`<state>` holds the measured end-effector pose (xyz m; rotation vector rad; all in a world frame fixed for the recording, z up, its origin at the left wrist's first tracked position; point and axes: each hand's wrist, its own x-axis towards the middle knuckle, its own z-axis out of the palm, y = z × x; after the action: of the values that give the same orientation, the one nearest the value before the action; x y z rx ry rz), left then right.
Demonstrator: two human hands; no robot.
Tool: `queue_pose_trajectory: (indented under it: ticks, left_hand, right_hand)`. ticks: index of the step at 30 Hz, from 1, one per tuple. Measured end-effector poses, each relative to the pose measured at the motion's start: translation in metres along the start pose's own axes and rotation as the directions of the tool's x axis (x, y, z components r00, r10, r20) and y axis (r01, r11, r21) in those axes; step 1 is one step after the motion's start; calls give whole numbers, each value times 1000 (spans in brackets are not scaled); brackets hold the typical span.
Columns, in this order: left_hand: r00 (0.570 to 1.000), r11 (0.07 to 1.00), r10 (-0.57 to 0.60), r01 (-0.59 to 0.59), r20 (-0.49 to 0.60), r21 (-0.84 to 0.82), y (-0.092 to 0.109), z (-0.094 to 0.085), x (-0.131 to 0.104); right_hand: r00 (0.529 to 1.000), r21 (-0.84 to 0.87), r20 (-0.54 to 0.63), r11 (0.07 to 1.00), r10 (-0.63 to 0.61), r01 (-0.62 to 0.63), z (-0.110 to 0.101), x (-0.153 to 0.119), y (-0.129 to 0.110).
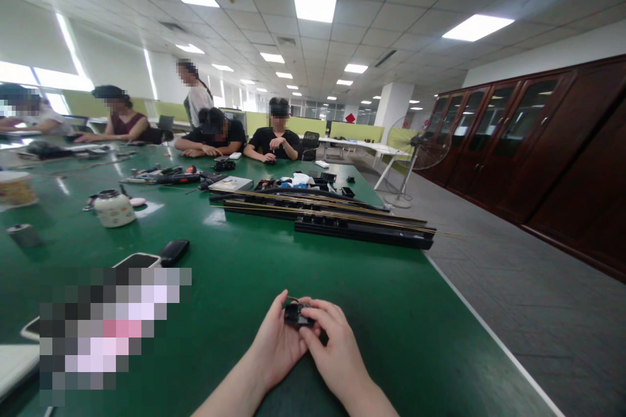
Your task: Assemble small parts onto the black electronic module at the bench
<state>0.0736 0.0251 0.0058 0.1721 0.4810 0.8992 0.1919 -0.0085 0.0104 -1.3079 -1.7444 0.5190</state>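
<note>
A small black plastic part [295, 315] with a short cord-like piece at its top is held between my two hands, low in the middle of the head view. My left hand [278, 342] cups it from below and the left, its thumb up along one side. From the right, my right hand [335, 339] pinches it, fingertips on its upper face and thumb at the lower edge. My fingers cover much of the part, so its exact kind cannot be made out. Both hands are above the green table [225, 339].
Long black rails with thin brass-coloured rods [362, 228] lie across the table ahead. Tools [180, 176], a white jar [114, 208], a phone [138, 260] and a black case [175, 251] lie left. Several people sit beyond. A standing fan [408, 169] is off the right edge.
</note>
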Motion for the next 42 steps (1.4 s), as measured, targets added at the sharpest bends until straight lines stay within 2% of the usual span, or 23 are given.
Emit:
queue_pose_trajectory:
  ticks: [8,15,22,28,42]
  left_hand:
    - [1000,1000,-2,2,1,16,0,2,-3]
    - [1000,999,-1,2,-9,37,1,-1,-2]
    - [999,999,8,-7,-32,46,1,1,-2]
    - [999,999,20,-19,-34,42,2,0,-2]
    - [998,999,-13,10,60,47,2,-6,-1]
  right_hand:
    - [998,37,-52,999,-37,39,1,0,1]
    - [998,43,-62,999,21,-19,1,0,-2]
    - [999,29,-39,999,14,-13,0,0,-5]
    - [996,19,-93,1000,0,1,2,-2,0]
    - [995,78,-98,997,7,0,3,-3,1]
